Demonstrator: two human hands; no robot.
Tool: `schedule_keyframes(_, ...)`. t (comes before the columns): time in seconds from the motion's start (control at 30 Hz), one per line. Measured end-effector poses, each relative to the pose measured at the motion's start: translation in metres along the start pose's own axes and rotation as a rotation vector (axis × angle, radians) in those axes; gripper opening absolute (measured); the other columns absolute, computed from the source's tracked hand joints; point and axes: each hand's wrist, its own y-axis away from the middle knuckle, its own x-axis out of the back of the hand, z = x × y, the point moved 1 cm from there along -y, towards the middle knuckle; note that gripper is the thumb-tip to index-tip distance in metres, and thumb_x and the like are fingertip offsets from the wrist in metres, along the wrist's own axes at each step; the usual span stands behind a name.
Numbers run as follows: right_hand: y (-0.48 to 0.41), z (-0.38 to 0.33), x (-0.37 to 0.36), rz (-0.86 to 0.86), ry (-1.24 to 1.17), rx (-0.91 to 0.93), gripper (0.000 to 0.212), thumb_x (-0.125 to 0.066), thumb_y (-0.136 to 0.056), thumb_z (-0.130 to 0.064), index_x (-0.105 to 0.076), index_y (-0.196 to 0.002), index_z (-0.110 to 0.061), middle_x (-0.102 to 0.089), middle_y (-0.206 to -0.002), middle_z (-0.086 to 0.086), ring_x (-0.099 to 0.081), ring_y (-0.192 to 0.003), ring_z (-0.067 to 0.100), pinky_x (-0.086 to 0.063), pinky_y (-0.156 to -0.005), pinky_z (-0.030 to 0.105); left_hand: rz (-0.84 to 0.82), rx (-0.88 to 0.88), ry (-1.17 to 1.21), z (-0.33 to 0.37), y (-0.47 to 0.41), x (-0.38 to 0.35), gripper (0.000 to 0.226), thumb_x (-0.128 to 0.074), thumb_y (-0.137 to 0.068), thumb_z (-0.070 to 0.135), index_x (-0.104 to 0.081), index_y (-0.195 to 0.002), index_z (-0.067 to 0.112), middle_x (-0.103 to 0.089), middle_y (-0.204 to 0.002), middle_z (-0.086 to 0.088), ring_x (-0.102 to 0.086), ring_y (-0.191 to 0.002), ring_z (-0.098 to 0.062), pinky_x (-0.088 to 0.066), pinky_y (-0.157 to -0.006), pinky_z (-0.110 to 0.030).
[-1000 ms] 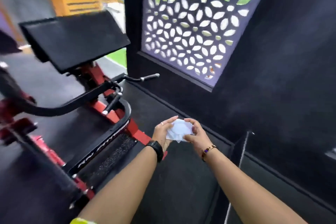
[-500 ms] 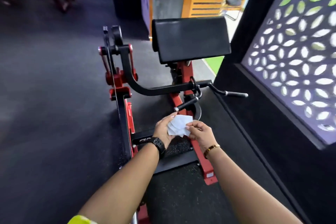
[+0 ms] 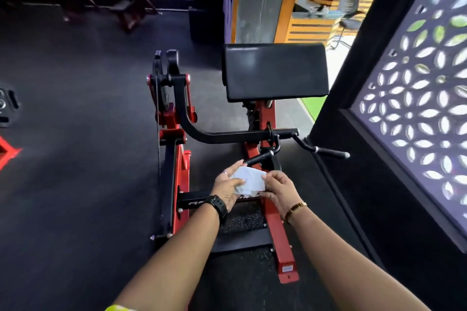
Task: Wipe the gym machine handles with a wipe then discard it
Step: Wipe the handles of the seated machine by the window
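Observation:
A white wipe (image 3: 250, 182) is held between both hands in front of me. My left hand (image 3: 226, 188) grips its left side and my right hand (image 3: 279, 189) pinches its right edge. Just beyond the wipe is the near black handle (image 3: 260, 158) of a red and black curl machine (image 3: 274, 225). A second handle (image 3: 326, 151) sticks out to the right from the same black lever arm (image 3: 227, 137). The hands are close to the near handle but not touching it.
A black arm pad (image 3: 274, 70) sits above the lever. A dark wall with a leaf-pattern screen (image 3: 417, 108) runs close on the right. Weight plates (image 3: 6, 108) lie at the far left on the black rubber floor (image 3: 75, 184). More machines stand at the back.
The view has swung left from the wall and centred on the machine. Both hands keep hold of the wipe and are now nearer the near handle.

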Motion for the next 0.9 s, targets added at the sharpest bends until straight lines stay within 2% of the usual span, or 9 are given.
schedule_keyframes(0.1, 0.002, -0.010, 0.032, 0.092, -0.069, -0.019, 0.015, -0.061, -0.088, -0.008, -0.049, -0.093, -0.014, -0.054, -0.084, 0.003, -0.054, -0.063, 0.010, -0.050, -0.051, 0.021, -0.027, 0.039, -0.065, -0.019, -0.003, -0.028, 0.064, -0.028, -0.081, -0.025, -0.051, -0.131, 0.007, -0.061, -0.117, -0.006, -0.063, -0.091, -0.019, -0.056, -0.063, -0.029)
schedule_keyframes(0.17, 0.004, -0.015, 0.053, 0.112, -0.067, -0.069, 0.026, -0.063, -0.087, -0.011, -0.049, -0.109, -0.012, -0.058, -0.095, 0.005, -0.058, -0.069, 0.012, -0.051, -0.054, 0.023, -0.073, 0.055, -0.105, -0.030, -0.005, -0.048, 0.067, -0.024, -0.078, -0.025, -0.051, -0.130, 0.008, -0.059, -0.122, -0.006, -0.062, -0.098, -0.022, -0.056, -0.066, -0.032)
schedule_keyframes(0.23, 0.007, -0.020, 0.069, 0.092, -0.034, -0.130, 0.029, -0.062, -0.087, -0.013, -0.050, -0.114, -0.010, -0.061, -0.099, 0.006, -0.061, -0.076, 0.015, -0.052, -0.055, 0.025, -0.117, 0.070, -0.141, -0.038, -0.008, -0.066, 0.067, -0.022, -0.077, -0.025, -0.054, -0.124, 0.011, -0.058, -0.123, -0.006, -0.063, -0.099, -0.024, -0.055, -0.065, -0.033)
schedule_keyframes(0.3, 0.009, -0.026, 0.084, 0.065, 0.001, -0.155, 0.016, -0.061, -0.088, -0.011, -0.055, -0.103, -0.010, -0.064, -0.090, 0.005, -0.063, -0.073, 0.015, -0.052, -0.057, 0.024, -0.160, 0.083, -0.176, -0.044, -0.014, -0.085, 0.068, -0.021, -0.075, -0.024, -0.054, -0.121, 0.012, -0.058, -0.121, -0.004, -0.066, -0.090, -0.020, -0.054, -0.061, -0.032)
schedule_keyframes(0.37, 0.009, -0.032, 0.101, 0.081, 0.014, -0.146, 0.006, -0.059, -0.087, -0.003, -0.055, -0.088, -0.008, -0.062, -0.080, 0.006, -0.062, -0.067, 0.015, -0.050, -0.053, 0.022, -0.190, 0.101, -0.200, -0.049, -0.023, -0.103, 0.071, -0.019, -0.073, -0.025, -0.053, -0.125, 0.009, -0.057, -0.123, -0.006, -0.064, -0.091, -0.019, -0.055, -0.059, -0.030)
schedule_keyframes(0.47, 0.002, -0.040, 0.127, 0.163, 0.030, -0.110, 0.019, -0.057, -0.085, 0.007, -0.048, -0.076, -0.007, -0.056, -0.073, 0.009, -0.057, -0.059, 0.016, -0.047, -0.048, 0.022, -0.236, 0.130, -0.239, -0.060, -0.038, -0.124, 0.071, -0.017, -0.072, -0.027, -0.054, -0.123, 0.006, -0.056, -0.127, -0.011, -0.063, -0.093, -0.019, -0.055, -0.063, -0.030)
schedule_keyframes(0.6, -0.021, -0.048, 0.157, 0.212, 0.008, -0.115, 0.022, -0.056, -0.084, 0.010, -0.047, -0.073, -0.007, -0.055, -0.071, 0.012, -0.054, -0.061, 0.021, -0.046, -0.053, 0.026, -0.262, 0.174, -0.246, -0.075, -0.068, -0.148, 0.070, -0.018, -0.072, -0.027, -0.055, -0.120, 0.007, -0.059, -0.121, -0.008, -0.064, -0.092, -0.018, -0.055, -0.060, -0.030)
schedule_keyframes(0.73, -0.060, -0.058, 0.181, 0.240, -0.010, -0.121, 0.021, -0.056, -0.083, 0.010, -0.047, -0.074, -0.007, -0.057, -0.071, 0.013, -0.056, -0.063, 0.023, -0.047, -0.055, 0.028, -0.298, 0.181, -0.262, -0.080, -0.117, -0.171, 0.068, -0.020, -0.072, -0.027, -0.057, -0.116, 0.009, -0.060, -0.119, -0.006, -0.064, -0.092, -0.026, -0.052, -0.044, -0.031)
schedule_keyframes(0.9, -0.130, -0.072, 0.213, 0.309, -0.039, -0.166, 0.022, -0.051, -0.082, 0.013, -0.046, -0.072, -0.006, -0.055, -0.066, 0.014, -0.054, -0.053, 0.023, -0.044, -0.049, 0.026, -0.290, 0.236, -0.332, -0.079, -0.189, -0.201, 0.065, -0.022, -0.076, -0.025, -0.054, -0.123, 0.005, -0.063, -0.107, -0.010, -0.062, -0.083, -0.025, -0.052, -0.047, -0.028)
